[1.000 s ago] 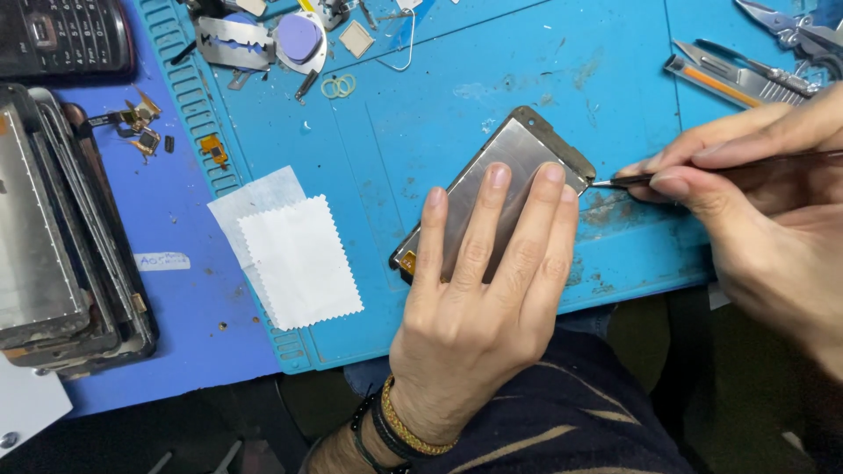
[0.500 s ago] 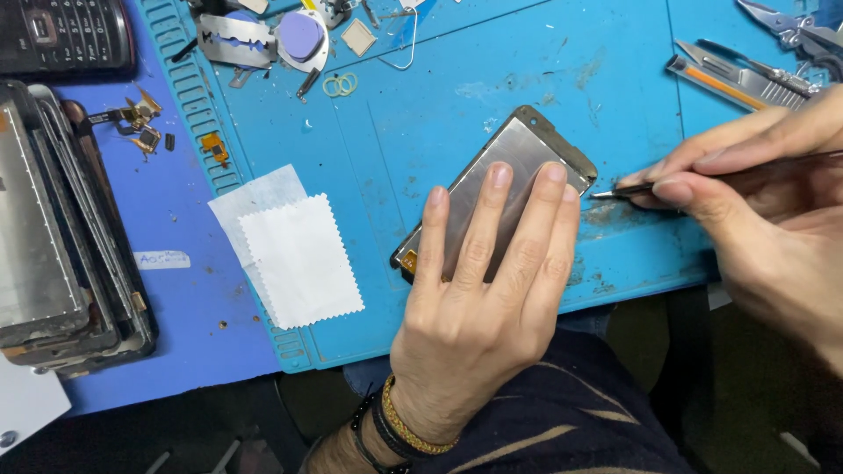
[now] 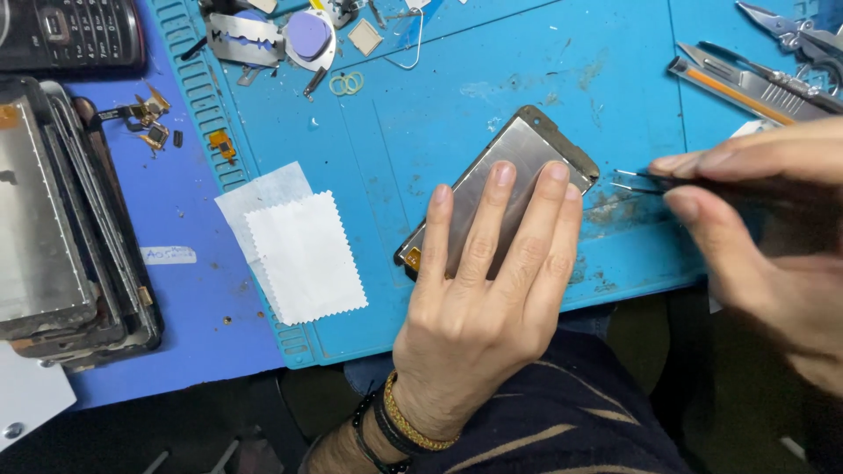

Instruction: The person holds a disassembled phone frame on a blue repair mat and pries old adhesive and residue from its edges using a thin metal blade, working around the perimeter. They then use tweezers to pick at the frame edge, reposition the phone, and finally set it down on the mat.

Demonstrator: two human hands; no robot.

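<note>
Hands: left hand (image 3: 479, 307) lies flat, fingers spread, pressing on the screen panel (image 3: 509, 180); right hand (image 3: 764, 228) pinches tweezers (image 3: 645, 180), tips slightly apart just beside the panel's upper right corner.
Panel: tilted on the blue mat (image 3: 544, 70), near its front edge.
Left of it: white paper pieces (image 3: 294, 250) on the mat.
Far left: stack of phone frames (image 3: 61, 219) on the surface.
Top right: utility knife (image 3: 746, 88).

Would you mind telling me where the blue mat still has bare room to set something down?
Bare mat lies between the metal panel and the top-edge parts clutter. The right is crowded by tools.
</note>
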